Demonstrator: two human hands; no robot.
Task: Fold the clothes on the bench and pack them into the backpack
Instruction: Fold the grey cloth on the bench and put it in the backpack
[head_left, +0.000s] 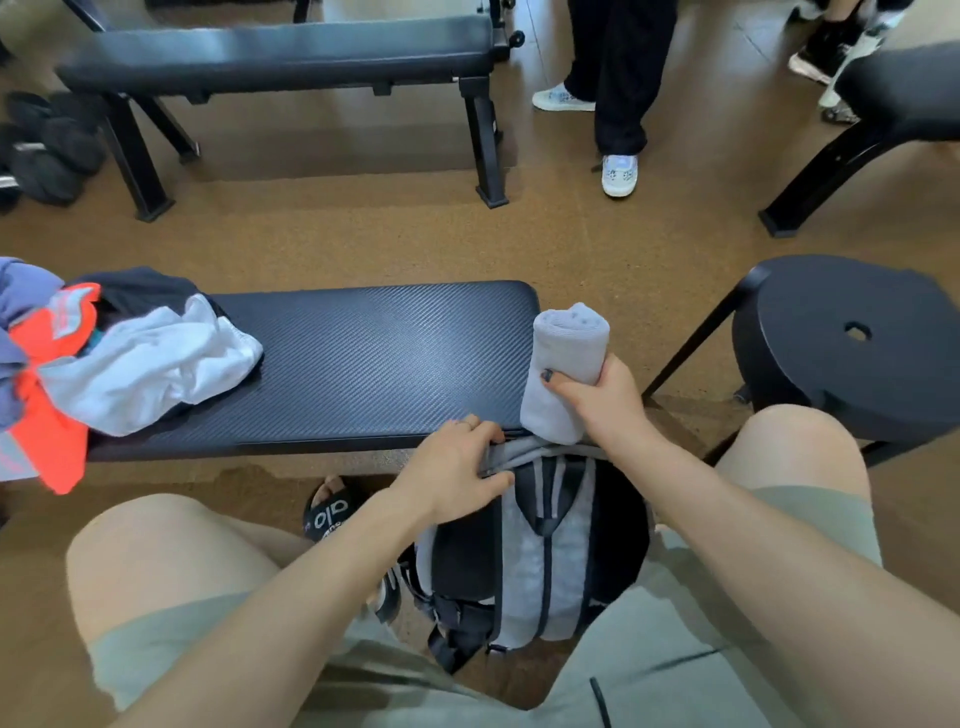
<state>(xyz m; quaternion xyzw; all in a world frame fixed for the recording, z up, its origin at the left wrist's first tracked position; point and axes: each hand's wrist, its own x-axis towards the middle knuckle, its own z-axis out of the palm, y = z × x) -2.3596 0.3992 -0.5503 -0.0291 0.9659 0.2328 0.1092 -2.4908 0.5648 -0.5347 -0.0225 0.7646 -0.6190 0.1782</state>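
The right hand (602, 397) was wrapped around a rolled grey garment (566, 364), holding it upright just above the top edge of the grey-and-black backpack (540, 561), which stood on the floor between the person's knees, against the near edge of the desk (374, 358). The left hand (457, 473) gripped the backpack's top rim, fingers curled over the fabric, apparently pulling the mouth open.

To do this step well, the left hand would need to keep the opening stretched wide and steady while the right lowered the roll end-first, straight down, so that it did not unroll or snag on the rim. Letting go only once the roll sat deep inside would probably keep it tight.

Counted: one roll in hand, one backpack, and one loose heap of clothes (104, 358) at the left end of the desk. That heap showed at least four fabrics: a white piece, an orange one, a dark one and a bluish one, though how many separate garments they made could not be told. None of them looked folded.
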